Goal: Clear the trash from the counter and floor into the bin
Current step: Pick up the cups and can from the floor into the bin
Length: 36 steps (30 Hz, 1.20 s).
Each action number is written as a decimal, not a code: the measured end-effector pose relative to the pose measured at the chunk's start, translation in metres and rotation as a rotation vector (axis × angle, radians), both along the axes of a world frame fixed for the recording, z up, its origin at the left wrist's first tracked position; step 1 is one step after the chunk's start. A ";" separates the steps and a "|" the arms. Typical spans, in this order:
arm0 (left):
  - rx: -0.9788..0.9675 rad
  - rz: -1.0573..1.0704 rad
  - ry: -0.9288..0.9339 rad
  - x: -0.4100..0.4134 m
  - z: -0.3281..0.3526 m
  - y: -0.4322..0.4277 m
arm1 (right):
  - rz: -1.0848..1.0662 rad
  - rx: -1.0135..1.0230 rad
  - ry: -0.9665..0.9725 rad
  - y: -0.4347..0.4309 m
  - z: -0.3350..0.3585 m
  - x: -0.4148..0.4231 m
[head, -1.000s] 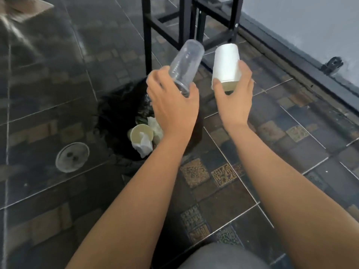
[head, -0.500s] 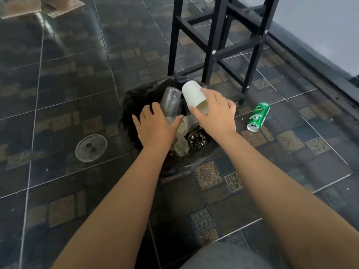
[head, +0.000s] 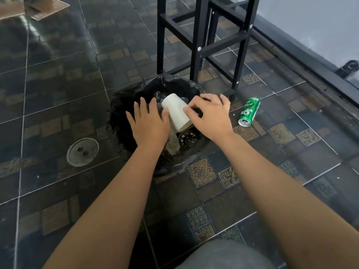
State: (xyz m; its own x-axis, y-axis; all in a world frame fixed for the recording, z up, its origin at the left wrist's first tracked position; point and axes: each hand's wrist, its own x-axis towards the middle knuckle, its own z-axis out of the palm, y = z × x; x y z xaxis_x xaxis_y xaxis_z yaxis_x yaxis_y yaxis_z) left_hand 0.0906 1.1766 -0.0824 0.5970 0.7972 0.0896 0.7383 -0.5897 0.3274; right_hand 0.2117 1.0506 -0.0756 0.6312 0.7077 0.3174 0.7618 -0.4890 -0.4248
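A black-bagged bin (head: 124, 107) stands on the dark tiled floor. Both my hands hover over its mouth with fingers spread. My left hand (head: 148, 121) is flat and holds nothing. My right hand (head: 210, 115) is loose, only its thumb tip overlapping the side of a white paper cup (head: 175, 113). That cup hangs tilted between the hands, mouth down, over the bin. Clear plastic (head: 158, 95), a black lid (head: 187, 137) and a beige cup (head: 173, 145) lie inside. A green soda can (head: 249, 111) lies on the floor just right of the bin.
A black metal stool frame (head: 196, 45) stands right behind the bin. A round floor drain (head: 82, 151) is to the left. A dark rail (head: 303, 61) runs along the wall on the right. Cardboard pieces (head: 46, 6) lie far back left.
Both hands have come down over the bin and opened. The clear plastic cup has left my left hand and dropped in; the white cup has slipped from my right hand's grip.
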 end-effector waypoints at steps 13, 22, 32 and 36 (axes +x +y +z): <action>-0.143 0.318 0.056 -0.046 0.010 0.057 | -0.170 0.073 0.676 0.007 -0.005 0.010; -0.208 0.278 -0.149 -0.048 0.024 0.041 | -0.260 0.344 0.866 -0.006 -0.015 0.010; -0.182 0.109 -0.286 -0.001 0.030 -0.018 | -0.473 0.511 0.934 -0.099 0.005 0.019; -0.215 0.046 -0.299 0.029 0.030 -0.050 | -0.560 0.562 0.885 -0.141 0.006 0.033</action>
State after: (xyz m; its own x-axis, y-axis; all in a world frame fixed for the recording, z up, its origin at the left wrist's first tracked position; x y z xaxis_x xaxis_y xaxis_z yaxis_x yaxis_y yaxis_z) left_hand 0.1199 1.1262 -0.0527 0.5331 0.8420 0.0827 0.6152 -0.4529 0.6454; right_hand 0.2443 0.9098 -0.0699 0.9646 0.1641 -0.2066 -0.1647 -0.2373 -0.9574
